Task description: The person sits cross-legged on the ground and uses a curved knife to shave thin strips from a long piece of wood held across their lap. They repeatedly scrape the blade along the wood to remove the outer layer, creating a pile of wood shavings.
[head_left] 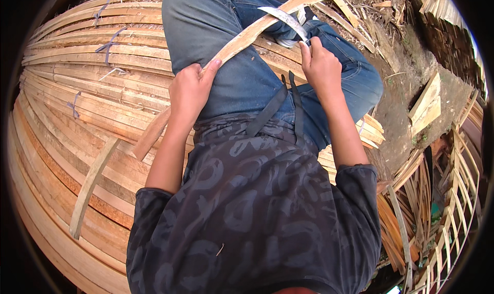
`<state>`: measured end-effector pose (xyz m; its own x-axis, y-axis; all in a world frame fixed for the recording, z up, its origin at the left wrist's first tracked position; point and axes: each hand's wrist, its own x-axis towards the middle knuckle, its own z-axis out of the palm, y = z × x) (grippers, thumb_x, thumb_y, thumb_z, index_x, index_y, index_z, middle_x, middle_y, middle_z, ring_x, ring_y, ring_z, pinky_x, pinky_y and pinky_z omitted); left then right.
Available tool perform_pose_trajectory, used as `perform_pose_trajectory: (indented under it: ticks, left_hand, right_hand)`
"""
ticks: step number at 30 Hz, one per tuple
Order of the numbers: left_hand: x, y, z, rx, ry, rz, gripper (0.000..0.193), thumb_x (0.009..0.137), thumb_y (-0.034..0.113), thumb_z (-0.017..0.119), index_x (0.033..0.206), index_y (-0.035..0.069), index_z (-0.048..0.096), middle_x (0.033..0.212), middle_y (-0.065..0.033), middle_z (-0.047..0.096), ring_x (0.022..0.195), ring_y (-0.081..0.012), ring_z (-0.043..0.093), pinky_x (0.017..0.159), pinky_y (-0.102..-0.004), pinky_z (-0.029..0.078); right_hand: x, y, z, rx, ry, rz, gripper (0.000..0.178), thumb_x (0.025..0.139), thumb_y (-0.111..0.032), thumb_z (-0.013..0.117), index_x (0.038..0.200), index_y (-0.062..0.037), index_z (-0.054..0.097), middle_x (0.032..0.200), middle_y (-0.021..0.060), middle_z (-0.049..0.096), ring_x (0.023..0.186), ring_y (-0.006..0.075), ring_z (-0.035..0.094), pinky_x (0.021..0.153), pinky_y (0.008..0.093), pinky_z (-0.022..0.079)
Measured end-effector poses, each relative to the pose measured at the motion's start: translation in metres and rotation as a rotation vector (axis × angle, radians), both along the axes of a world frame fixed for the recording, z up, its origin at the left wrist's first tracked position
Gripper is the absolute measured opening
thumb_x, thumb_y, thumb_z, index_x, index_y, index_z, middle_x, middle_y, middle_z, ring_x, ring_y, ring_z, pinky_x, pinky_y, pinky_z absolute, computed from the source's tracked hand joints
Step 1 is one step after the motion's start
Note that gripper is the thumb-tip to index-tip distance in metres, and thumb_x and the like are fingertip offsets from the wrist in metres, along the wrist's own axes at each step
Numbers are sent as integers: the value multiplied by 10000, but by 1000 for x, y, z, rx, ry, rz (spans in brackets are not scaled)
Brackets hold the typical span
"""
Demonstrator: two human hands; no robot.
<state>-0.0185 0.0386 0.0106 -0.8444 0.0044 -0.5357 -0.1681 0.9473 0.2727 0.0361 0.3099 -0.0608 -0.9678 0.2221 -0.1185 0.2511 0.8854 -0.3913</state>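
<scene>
A long, flat strip of pale wood (242, 40) slants across my lap, over my jeans, from beside my left forearm up to the far right. My left hand (190, 90) is closed round its lower part, the thumb lying along the top. In my right hand (322, 67) is a knife (294, 23) with a curved, light grey blade. The blade crosses the strip's upper part and appears to touch it. My fist hides most of the knife's handle.
Bundled wooden strips (77, 96) spread over the left side, some tied with purplish bands. One loose short strip (92, 188) lies across them. Offcuts and splinters litter the ground at the far right. A slatted wooden frame (455, 211) and a wood chunk (426, 106) are at right.
</scene>
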Motion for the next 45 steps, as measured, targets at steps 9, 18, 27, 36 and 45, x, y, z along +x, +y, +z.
perform_pose_trajectory:
  ticks: [9, 18, 27, 36, 45]
  left_hand:
    - [-6, 2, 3, 2, 15, -39, 682, 891, 582, 543, 611, -39, 560, 583, -238, 557, 597, -421, 591, 587, -468, 456]
    - [-3, -4, 3, -13, -46, 8, 677, 888, 581, 549, 613, -38, 566, 586, -245, 554, 599, -417, 596, 587, -475, 454]
    - [-4, -2, -3, -5, -35, -2, 684, 887, 586, 547, 607, -38, 566, 564, -243, 539, 582, -407, 592, 586, -469, 457]
    - [-8, 8, 3, -22, -18, -31, 695, 882, 593, 554, 598, -42, 560, 562, -227, 543, 575, -389, 586, 583, -454, 456]
    - [-9, 10, 8, -35, -63, -41, 689, 882, 593, 552, 599, -35, 566, 579, -232, 559, 597, -404, 599, 597, -466, 462]
  right_hand:
    - [-3, 37, -21, 109, -39, -99, 338, 959, -387, 516, 828, -76, 513, 630, 167, 633, 602, 398, 639, 494, 505, 492]
    - [2, 23, -22, 64, 26, -36, 334, 945, -396, 544, 816, -91, 503, 607, 139, 623, 554, 377, 630, 462, 486, 483]
    - [8, -23, 6, 44, 41, 190, 320, 945, -376, 541, 815, -87, 500, 590, 156, 610, 536, 364, 633, 464, 474, 499]
    - [5, -15, 13, 26, -96, 79, 325, 961, -377, 513, 849, -73, 506, 620, 206, 616, 591, 431, 624, 512, 527, 488]
    - [9, 28, -9, 144, -73, -96, 311, 955, -368, 526, 826, -86, 505, 590, 168, 616, 549, 370, 641, 469, 488, 498]
